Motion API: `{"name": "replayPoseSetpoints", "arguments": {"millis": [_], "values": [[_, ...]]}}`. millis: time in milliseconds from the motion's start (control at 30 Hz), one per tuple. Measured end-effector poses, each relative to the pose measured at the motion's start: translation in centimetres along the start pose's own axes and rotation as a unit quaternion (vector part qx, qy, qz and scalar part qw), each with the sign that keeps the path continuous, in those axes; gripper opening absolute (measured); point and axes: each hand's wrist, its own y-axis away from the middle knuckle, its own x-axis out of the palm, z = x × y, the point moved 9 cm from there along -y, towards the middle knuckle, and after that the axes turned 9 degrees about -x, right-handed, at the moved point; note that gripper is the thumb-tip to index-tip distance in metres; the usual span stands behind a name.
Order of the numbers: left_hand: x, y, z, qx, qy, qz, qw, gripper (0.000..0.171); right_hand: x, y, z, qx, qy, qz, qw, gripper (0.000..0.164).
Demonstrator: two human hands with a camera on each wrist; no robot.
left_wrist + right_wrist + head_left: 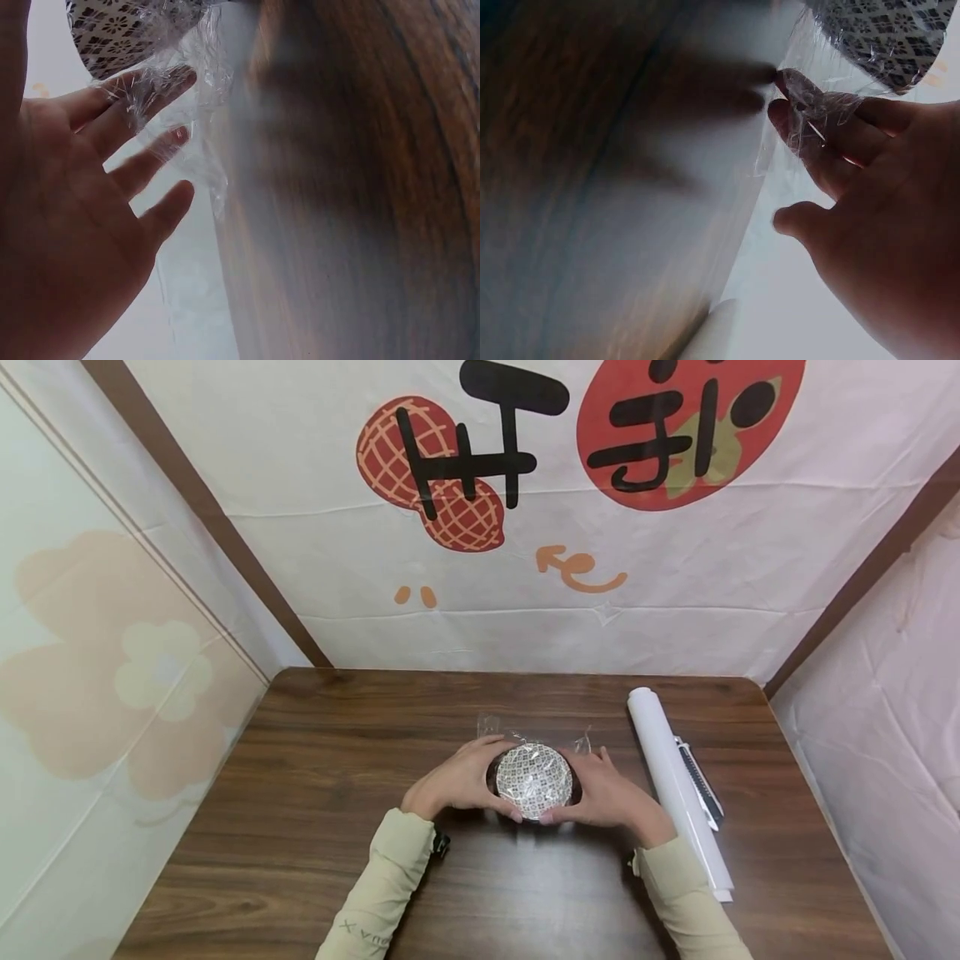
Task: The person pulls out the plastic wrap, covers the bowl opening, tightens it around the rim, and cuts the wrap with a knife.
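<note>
Near the middle of the table, a round dish (534, 781) with a dark-and-white floral lattice pattern is held between both hands. The left hand (459, 777) grips its left side and the right hand (609, 791) its right, the thumbs on the near edge and the fingers around the far side. Crumpled clear plastic wrap (206, 131) covers the dish and hangs over the left fingers in the left wrist view. Over the right fingers, too, loose wrap (806, 112) spreads in the right wrist view. The dish's underside cannot be made out.
A long white roll (678, 793) lies to the right, beside the right forearm. Just beyond it is a black-and-white utility knife (699, 777). The brown wooden table (322, 768) meets printed cloth walls at its back and sides.
</note>
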Motion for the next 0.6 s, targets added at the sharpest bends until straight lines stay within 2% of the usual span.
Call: {"name": "replayPoseSetpoints", "arguments": {"millis": [200, 500, 600], "values": [[0.0, -0.1, -0.1, 0.009, 0.002, -0.002, 1.0, 0.115, -0.3, 0.4, -0.1, 0.017, 0.02, -0.003, 1.0, 0.111], [-0.1, 0.4, 0.3, -0.007, 0.014, -0.002, 0.9999, 0.107, -0.5, 0.9, 0.4, 0.036, 0.047, -0.02, 0.998, 0.111], [-0.1, 0.5, 0.5, -0.018, 0.005, -0.006, 0.9998, 0.107, -0.3, 1.1, 0.3, 0.057, 0.041, -0.02, 0.997, 0.112]]}}
